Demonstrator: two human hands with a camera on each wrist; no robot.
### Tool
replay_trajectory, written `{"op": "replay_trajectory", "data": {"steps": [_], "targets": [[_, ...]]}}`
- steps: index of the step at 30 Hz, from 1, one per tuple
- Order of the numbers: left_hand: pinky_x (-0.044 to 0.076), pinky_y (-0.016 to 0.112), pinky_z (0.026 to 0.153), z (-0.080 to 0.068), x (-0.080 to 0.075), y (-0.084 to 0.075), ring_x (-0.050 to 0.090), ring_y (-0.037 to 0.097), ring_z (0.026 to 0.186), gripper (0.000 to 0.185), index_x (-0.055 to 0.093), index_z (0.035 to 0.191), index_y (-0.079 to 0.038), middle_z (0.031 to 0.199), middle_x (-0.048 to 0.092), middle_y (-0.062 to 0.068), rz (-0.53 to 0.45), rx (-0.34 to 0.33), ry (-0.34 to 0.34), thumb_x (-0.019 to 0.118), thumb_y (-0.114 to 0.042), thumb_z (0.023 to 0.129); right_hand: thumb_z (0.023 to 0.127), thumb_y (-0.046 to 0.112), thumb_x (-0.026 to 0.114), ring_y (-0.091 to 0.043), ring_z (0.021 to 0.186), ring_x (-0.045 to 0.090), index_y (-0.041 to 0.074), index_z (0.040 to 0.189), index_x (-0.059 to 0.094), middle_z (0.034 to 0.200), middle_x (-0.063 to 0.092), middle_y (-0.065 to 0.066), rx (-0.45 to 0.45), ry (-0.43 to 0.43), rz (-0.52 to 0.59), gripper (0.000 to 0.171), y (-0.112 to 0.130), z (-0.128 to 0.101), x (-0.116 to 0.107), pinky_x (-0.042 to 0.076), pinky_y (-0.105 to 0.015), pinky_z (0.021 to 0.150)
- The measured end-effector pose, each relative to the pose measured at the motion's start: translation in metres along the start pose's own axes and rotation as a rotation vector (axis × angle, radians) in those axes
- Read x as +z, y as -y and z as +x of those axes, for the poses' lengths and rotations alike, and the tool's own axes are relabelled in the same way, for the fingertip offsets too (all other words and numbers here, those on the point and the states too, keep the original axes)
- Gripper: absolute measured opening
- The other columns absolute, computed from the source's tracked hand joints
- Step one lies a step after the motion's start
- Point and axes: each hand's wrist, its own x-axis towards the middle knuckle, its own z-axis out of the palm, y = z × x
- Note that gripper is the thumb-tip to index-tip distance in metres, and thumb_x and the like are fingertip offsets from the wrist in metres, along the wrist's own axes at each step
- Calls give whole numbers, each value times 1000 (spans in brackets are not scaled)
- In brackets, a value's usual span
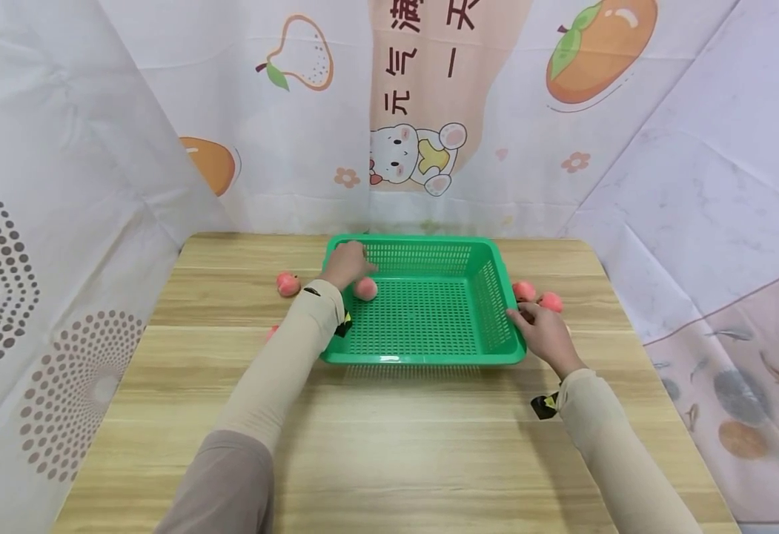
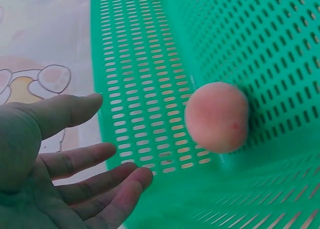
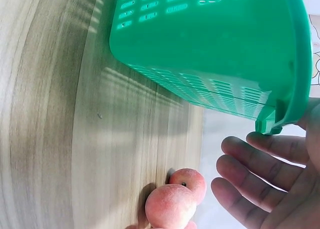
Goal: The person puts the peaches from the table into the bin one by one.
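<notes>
A green plastic basket (image 1: 422, 358) with slotted walls stands on the table. Inside it, towards the left end, is a pinkish peach (image 2: 217, 117). My left hand (image 1: 347, 265) is over the basket's back left corner. In the left wrist view its fingers are spread and apart from the peach, with nothing in the palm. At the right end, my right hand (image 1: 545, 330) grips the basket's rim, thumb on top; in the right wrist view the index finger touches the rim from below and the other fingers extend outward. The right thumb is mostly hidden in that view.
Right of the basket lie several peaches (image 3: 170, 206), close to my right hand. On the left are another peach (image 1: 288, 284) and one partly covered by my left sleeve. The wooden table (image 1: 389, 445) meets printed cloth hangings (image 1: 296, 170) at its back and sides.
</notes>
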Motion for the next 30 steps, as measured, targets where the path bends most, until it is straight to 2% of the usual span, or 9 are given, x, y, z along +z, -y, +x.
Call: {"op": "replay_trajectory", "data": {"steps": [6, 11, 19, 25, 30], "targets": [[46, 43, 103, 0, -8, -3, 54, 32, 127, 49, 57, 133, -1, 138, 58, 14, 1, 27, 1, 65, -29, 93, 103, 35, 48, -32, 90, 65, -7, 125, 59, 109, 68, -24, -10, -26, 1, 49, -1, -1, 1, 51, -50, 82], [47, 43, 102, -4, -16, 0, 54, 31, 126, 52, 55, 134, -1, 138, 57, 13, -40, -4, -8, 65, -30, 93, 103, 36, 48, -31, 88, 65, -7, 125, 60, 108, 69, -25, -21, -44, 2, 50, -3, -2, 3, 52, -50, 80], [47, 45, 101, -8, -30, 6, 55, 32, 124, 52, 55, 134, 0, 138, 57, 15, -19, 3, -48, 64, -31, 94, 102, 36, 48, -31, 87, 65, -8, 125, 60, 108, 69, -25, -23, -57, 6, 51, -2, -3, 2, 52, -48, 78], [47, 45, 100, -15, -42, 15, 55, 32, 125, 53, 52, 138, -2, 141, 55, 14, -13, -16, -92, 62, -32, 95, 102, 35, 51, -28, 84, 65, -8, 124, 61, 106, 69, -24, -34, -67, 12, 49, -1, -2, 4, 51, -40, 73], [46, 46, 101, -18, -49, 27, 55, 34, 124, 51, 52, 138, -2, 141, 55, 15, -11, -35, -120, 60, -30, 96, 102, 35, 51, -28, 84, 66, -8, 124, 61, 106, 69, -24, -32, -71, 14, 50, -1, -3, 5, 52, -40, 72]]}}
